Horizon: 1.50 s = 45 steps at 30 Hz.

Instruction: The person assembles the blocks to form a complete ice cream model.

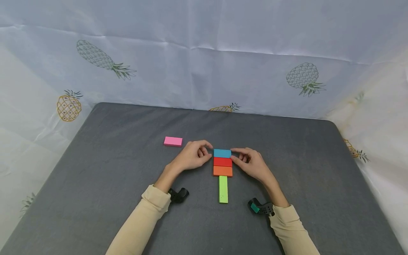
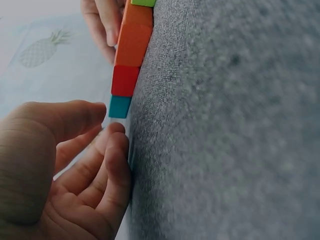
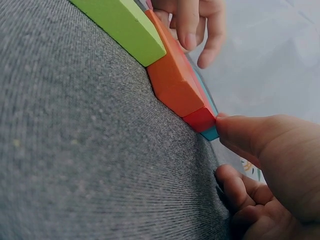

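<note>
A blue block (image 1: pixel 222 153), a red block (image 1: pixel 222 162) and an orange block (image 1: pixel 222 171) lie flat against one another in a stack-like column. Below them a light green block (image 1: pixel 223 189) extends lengthwise toward the person. My left hand (image 1: pixel 193 155) is just left of the blue block, fingers loosely bent; a small gap shows between its thumb and the block in the left wrist view. On the other side my right hand (image 1: pixel 251 163) has its thumb touching the right end of the blue and red blocks (image 3: pixel 201 120), with the index fingertip at the blue block's far corner.
A pink block (image 1: pixel 173 141) lies apart, behind and left of the left hand. Dark grey cloth (image 1: pixel 127 170) covers the table. A pale curtain with pineapples (image 1: pixel 191 78) hangs along its back edge. Black wrist devices (image 1: pixel 179 195) are on both forearms.
</note>
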Tool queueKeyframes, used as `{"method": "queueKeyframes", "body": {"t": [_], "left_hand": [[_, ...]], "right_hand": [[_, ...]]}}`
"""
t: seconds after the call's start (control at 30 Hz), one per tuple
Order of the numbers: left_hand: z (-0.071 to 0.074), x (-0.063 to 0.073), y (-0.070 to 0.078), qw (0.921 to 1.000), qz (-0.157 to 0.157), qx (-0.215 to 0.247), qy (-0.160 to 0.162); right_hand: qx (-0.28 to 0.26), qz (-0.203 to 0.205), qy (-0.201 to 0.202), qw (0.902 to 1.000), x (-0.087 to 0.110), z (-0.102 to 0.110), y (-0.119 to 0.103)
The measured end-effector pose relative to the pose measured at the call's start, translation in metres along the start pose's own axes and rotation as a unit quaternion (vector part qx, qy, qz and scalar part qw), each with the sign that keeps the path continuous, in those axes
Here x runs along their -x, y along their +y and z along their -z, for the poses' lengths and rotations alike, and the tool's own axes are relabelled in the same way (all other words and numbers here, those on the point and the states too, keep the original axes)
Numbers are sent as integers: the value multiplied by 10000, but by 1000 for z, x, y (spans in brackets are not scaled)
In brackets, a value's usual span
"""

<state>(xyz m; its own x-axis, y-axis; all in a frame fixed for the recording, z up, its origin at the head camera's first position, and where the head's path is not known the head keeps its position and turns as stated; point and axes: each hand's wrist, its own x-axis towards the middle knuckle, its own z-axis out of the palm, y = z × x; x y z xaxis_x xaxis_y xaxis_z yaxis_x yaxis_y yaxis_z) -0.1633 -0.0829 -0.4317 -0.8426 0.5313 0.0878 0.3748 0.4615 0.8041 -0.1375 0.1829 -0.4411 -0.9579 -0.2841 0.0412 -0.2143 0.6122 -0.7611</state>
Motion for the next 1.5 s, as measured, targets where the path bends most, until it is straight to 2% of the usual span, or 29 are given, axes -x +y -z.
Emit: {"method": "queueKeyframes", "body": {"t": [0.13, 0.5, 0.97, 1.13, 1.5], "left_hand": [[2, 5, -3, 9999, -121, -33, 53], [18, 18, -4, 9999, 33, -98, 67], [44, 29, -7, 9995, 62, -152, 277], [56, 31, -11, 9985, -32, -295, 469], [71, 38, -21, 9964, 180, -374, 744]], "right_hand": [[21, 0, 2, 10000, 0, 1, 0], [35, 7, 22, 10000, 0, -1, 1], [41, 12, 13, 10000, 0, 0, 0], [44, 13, 13, 10000, 0, 0, 0], [-10, -18, -10, 10000, 0, 0, 0]]}}
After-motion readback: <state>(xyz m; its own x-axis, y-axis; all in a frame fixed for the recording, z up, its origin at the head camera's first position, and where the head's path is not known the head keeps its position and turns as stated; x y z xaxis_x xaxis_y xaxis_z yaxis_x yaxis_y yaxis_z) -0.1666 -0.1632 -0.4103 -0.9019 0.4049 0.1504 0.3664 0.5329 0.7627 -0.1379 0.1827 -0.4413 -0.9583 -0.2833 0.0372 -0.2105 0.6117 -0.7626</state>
